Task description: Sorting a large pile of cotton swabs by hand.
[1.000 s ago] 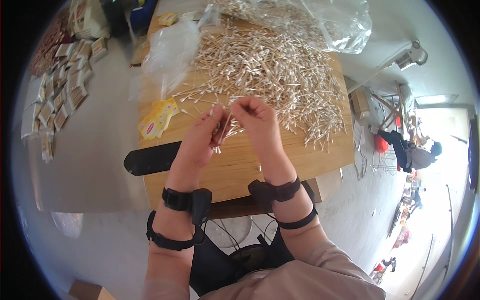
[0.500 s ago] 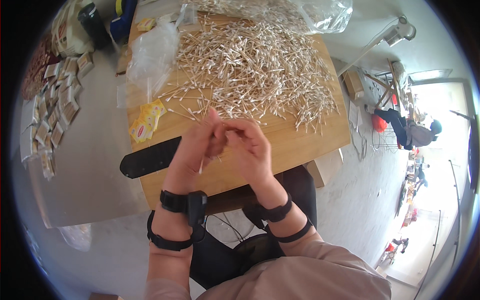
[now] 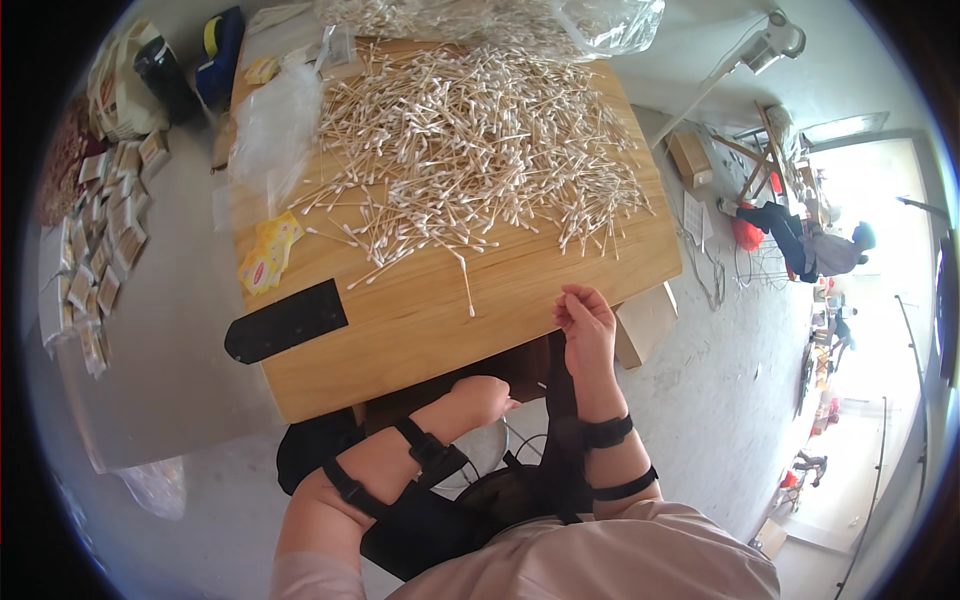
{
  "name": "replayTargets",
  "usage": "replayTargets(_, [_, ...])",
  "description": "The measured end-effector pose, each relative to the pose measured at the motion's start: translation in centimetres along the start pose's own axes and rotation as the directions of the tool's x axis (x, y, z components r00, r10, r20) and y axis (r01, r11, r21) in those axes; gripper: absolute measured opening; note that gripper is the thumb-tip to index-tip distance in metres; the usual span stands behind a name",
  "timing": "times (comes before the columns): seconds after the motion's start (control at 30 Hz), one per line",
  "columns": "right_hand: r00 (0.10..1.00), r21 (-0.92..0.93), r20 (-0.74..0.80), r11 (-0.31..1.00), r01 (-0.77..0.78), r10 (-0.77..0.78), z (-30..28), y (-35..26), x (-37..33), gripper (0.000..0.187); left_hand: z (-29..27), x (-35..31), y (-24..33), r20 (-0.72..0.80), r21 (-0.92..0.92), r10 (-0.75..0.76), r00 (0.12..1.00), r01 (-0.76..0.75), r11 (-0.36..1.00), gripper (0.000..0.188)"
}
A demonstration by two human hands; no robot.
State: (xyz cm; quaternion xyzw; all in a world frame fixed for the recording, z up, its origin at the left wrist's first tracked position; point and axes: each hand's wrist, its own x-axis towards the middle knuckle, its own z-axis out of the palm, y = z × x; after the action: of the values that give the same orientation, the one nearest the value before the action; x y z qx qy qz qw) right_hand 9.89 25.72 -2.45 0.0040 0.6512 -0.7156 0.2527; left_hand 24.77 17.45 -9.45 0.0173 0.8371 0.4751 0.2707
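Observation:
A broad heap of cotton swabs (image 3: 470, 140) with pale sticks and white tips covers much of the wooden table (image 3: 400, 340). One loose swab (image 3: 467, 285) lies a little in front of it. My left hand (image 3: 482, 399) is at the table's front edge, below the tabletop, curled closed; most of its fingers are turned away from view. At the front right corner my right hand (image 3: 588, 315) is raised with fingers drawn together in a pinch. Whether anything small sits in either hand cannot be made out.
Yellow printed cards (image 3: 268, 255) and a black flat strip (image 3: 288, 322) lie at the table's left. Behind them is clear plastic bagging (image 3: 270, 130). Packed swab bundles (image 3: 110, 220) cover a grey surface farther left. A lamp (image 3: 775, 40) and a cardboard box (image 3: 645, 325) stand right.
My hands have parted: the left dropped toward the table's front edge, the right moved right. A single swab now shows in front of the heap. The view has shifted slightly.

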Motion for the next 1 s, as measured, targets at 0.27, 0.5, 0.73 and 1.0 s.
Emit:
replayTargets(0.27, [0.797,-0.725,0.362,0.391,0.566,-0.483,7.5,-3.2,10.0,0.008,2.8,2.5,-3.2,-0.397,0.212,-0.057,0.916,0.152,0.965,0.032])
replayTargets(0.5, [0.801,-0.866,0.497,-0.129,0.484,-0.332,12.9,-4.9,14.7,0.012,0.5,0.6,-2.4,-0.459,0.318,0.032,0.888,0.13,0.939,0.03])
replayTargets(0.73, [0.781,-0.847,0.496,-0.011,0.532,-0.379,12.3,-5.8,15.9,0.014,0.6,0.8,-2.5,-0.463,0.181,0.082,0.882,0.003,0.983,0.031])
replayTargets(1.0, [0.792,-0.644,0.231,0.521,0.56,-0.565,10.7,-6.0,14.4,0.013,-1.9,0.2,-0.3,-0.05,-0.149,0.139,0.989,-0.146,0.978,0.032])
